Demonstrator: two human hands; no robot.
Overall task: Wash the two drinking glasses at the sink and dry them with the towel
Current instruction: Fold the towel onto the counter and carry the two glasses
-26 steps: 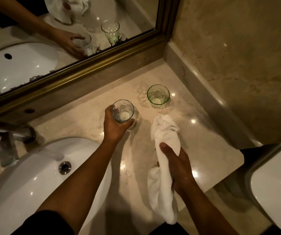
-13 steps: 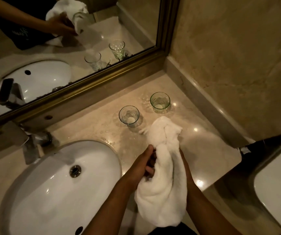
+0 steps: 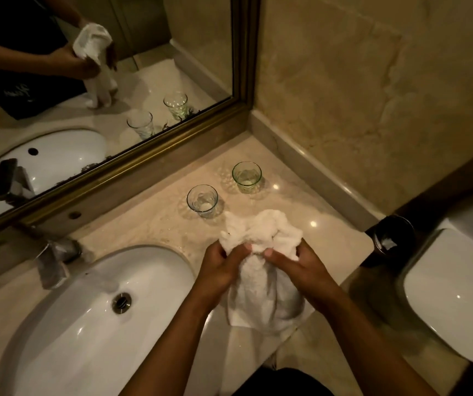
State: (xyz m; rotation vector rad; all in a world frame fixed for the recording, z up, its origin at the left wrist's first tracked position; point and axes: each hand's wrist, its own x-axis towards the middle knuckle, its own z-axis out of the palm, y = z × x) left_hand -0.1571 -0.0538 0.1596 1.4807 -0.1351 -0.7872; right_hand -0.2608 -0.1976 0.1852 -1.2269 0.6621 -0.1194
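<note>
Marble counter (image 3: 329, 235) under gilt-framed mirror (image 3: 172, 144), 2 upright glasses (image 3: 202, 200) beside sink (image 3: 58, 324)

Both forearms bare, no sleeves below the elbow, no watch or rings visible on the hands: left hand (image 3: 221, 267), right hand (image 3: 301, 268). Dark top, black-looking; mirror reflection shows pale script lettering on its front, illegible.

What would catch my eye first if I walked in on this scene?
Probably the white towel bunched between the left hand and right hand at the counter's front edge. Behind it, two empty glasses stand upright: a clear glass nearer, a green-tinted glass by the corner.
</note>
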